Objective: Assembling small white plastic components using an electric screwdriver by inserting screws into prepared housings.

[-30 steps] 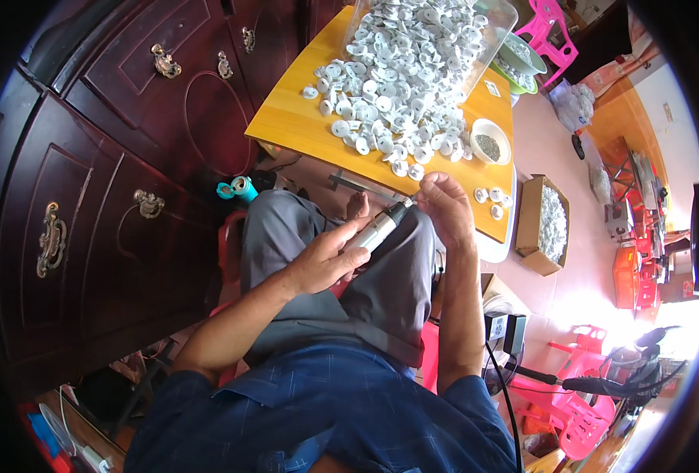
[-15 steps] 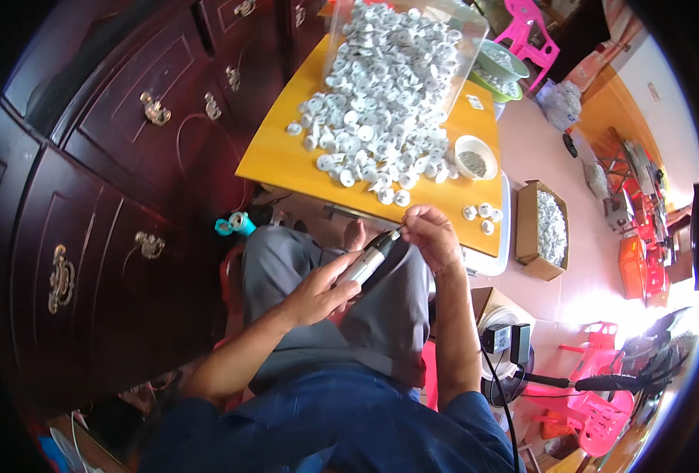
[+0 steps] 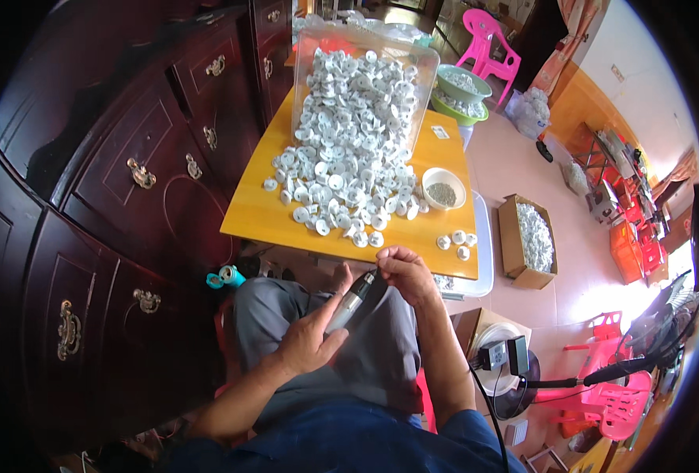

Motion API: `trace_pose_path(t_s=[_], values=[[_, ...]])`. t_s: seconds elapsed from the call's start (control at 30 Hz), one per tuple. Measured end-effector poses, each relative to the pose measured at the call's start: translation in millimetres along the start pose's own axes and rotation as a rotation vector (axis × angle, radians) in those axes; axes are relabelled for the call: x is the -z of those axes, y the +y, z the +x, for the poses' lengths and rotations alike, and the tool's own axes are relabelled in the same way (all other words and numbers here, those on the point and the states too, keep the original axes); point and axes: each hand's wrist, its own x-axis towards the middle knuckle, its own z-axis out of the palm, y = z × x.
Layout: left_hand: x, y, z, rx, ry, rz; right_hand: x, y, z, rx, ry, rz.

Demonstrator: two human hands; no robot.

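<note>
My left hand [image 3: 312, 340] is wrapped round a silver and black electric screwdriver [image 3: 345, 310], tilted with its tip up and away from me over my lap. At that tip, the fingers of my right hand [image 3: 405, 272] are pinched together; whatever is between them is too small to make out. Just beyond lies a large heap of white plastic disc-shaped parts [image 3: 342, 169] on the yellow table [image 3: 259, 209], spilling from a clear plastic bin [image 3: 430, 98]. Several more white parts [image 3: 458, 238] sit apart near the table's right corner. A white bowl [image 3: 453, 180] there holds small grey pieces.
Dark wooden drawers [image 3: 105, 229] line the left side. To the right on the floor stands a cardboard box [image 3: 515, 236] of white parts. Green basins [image 3: 475, 117] are stacked behind the table, near a pink chair [image 3: 487, 47]. A black cable [image 3: 487, 402] runs past my right arm.
The view has tilted up and shifted, so the table and hands appear lower and further left. My left hand still holds the screwdriver, with my right fingers at its tip.
</note>
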Motion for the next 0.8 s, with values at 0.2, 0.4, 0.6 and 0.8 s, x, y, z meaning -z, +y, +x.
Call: trace_pose_path(t_s=[0.2,0.4,0.6,0.8], values=[[4,-8,0,0.086,-0.093,-0.189,-1,-4,-8,0.117,-0.091,0.061],[8,-8,0,0.242,-0.178,-0.501,-3,-9,-9,0.154,-0.156,0.105],[10,-7,5,0.259,-0.243,-0.792,-3,-13,-12,0.167,-0.147,0.092],[9,-6,8,0.248,-0.198,-0.754,0,-9,-4,0.184,-0.164,0.11]])
